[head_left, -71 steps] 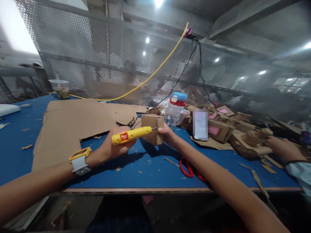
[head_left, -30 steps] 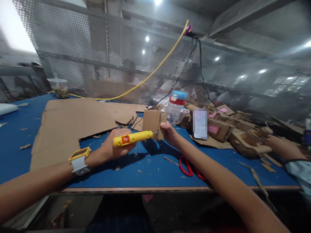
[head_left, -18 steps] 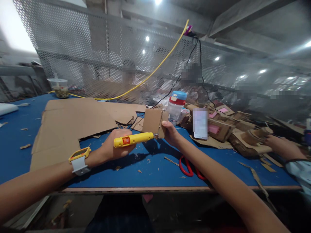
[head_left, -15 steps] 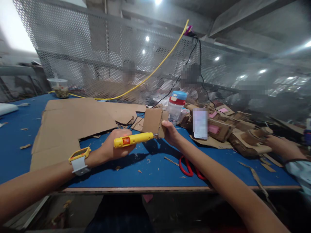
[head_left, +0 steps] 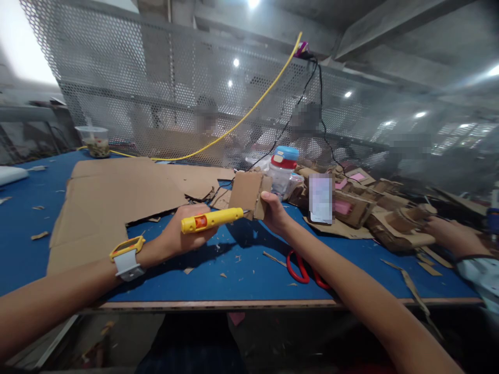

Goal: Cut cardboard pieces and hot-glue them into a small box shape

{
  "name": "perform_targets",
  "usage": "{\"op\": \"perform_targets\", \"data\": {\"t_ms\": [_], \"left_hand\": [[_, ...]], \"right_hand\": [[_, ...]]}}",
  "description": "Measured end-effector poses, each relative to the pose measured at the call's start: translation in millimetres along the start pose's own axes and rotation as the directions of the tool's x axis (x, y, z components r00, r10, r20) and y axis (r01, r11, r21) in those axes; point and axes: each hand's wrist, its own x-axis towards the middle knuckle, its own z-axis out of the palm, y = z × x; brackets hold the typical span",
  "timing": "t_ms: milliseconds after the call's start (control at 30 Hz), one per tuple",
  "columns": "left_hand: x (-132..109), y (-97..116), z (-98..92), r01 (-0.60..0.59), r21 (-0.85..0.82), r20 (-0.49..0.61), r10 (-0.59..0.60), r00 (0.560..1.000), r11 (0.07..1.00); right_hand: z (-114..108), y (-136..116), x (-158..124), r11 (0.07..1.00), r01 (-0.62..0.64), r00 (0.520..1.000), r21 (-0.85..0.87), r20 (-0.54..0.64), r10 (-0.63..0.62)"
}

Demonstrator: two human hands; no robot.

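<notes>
My left hand (head_left: pixel 183 228), with a watch (head_left: pixel 128 257) on its wrist, is closed around a yellow pen-shaped tool (head_left: pixel 224 217) that has an orange window and a thin metal tip. The tip points at the lower edge of a small folded cardboard piece (head_left: pixel 246 190); I cannot tell whether it touches. My right hand (head_left: pixel 276 212) grips that piece by its right side, thumb on the near face, and holds it tilted above the blue table (head_left: pixel 237 270). The fingers behind the cardboard are hidden. Red-handled scissors (head_left: pixel 298 267) lie under my right forearm, partly covered.
A large cardboard sheet (head_left: pixel 113 200) covers the left of the table. Behind stand a blue-lidded bottle (head_left: pixel 284 166) and a plastic cup (head_left: pixel 96 143). A phone (head_left: pixel 320 199) leans against cardboard constructions (head_left: pixel 390 221). Another person's hand (head_left: pixel 452 234) is at the right. A yellow cable (head_left: pixel 249 114) crosses the mesh.
The yellow tool and my left hand have moved slightly left and up, drawing the tip back a little. The cardboard piece has turned slightly in my right hand.
</notes>
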Motion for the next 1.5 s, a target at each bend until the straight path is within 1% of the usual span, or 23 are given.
{"op": "perform_targets", "data": {"t_ms": [167, 367, 633, 933, 1233, 1500], "left_hand": [[-1.4, -3.5, 1.1, 0.006, -0.046, -0.005, -0.007, 1.000, 0.999], [1.4, -0.5, 2.6, 0.017, 0.034, -0.036, -0.016, 0.999, 0.999], [2.6, 3.5, 0.6, -0.007, 0.056, 0.031, 0.005, 1.000, 0.998], [2.8, 4.6, -0.3, 0.018, 0.090, 0.051, -0.023, 0.998, 0.996], [3.5, 4.0, -0.4, 0.007, 0.106, 0.059, -0.013, 0.998, 0.994], [2.3, 2.3, 0.1, 0.002, 0.144, 0.057, -0.010, 0.998, 0.990]], "right_hand": [[0.8, -0.2, 0.7, 1.000, 0.021, 1.000, 0.004, -0.011, -0.021], [-0.5, 3.0, 1.6, 1.000, 0.010, 1.000, 0.005, -0.028, -0.009], [-0.9, 3.6, 1.0, 1.000, -0.003, 1.000, 0.010, -0.026, 0.003], [-0.2, 2.6, 0.2, 1.000, -0.019, 1.000, 0.021, -0.014, 0.020], [4.3, 0.3, -0.4, 0.998, -0.006, 0.998, 0.062, -0.057, 0.009], [5.7, 0.2, -0.1, 0.995, -0.017, 0.990, 0.095, -0.141, 0.031]]}}
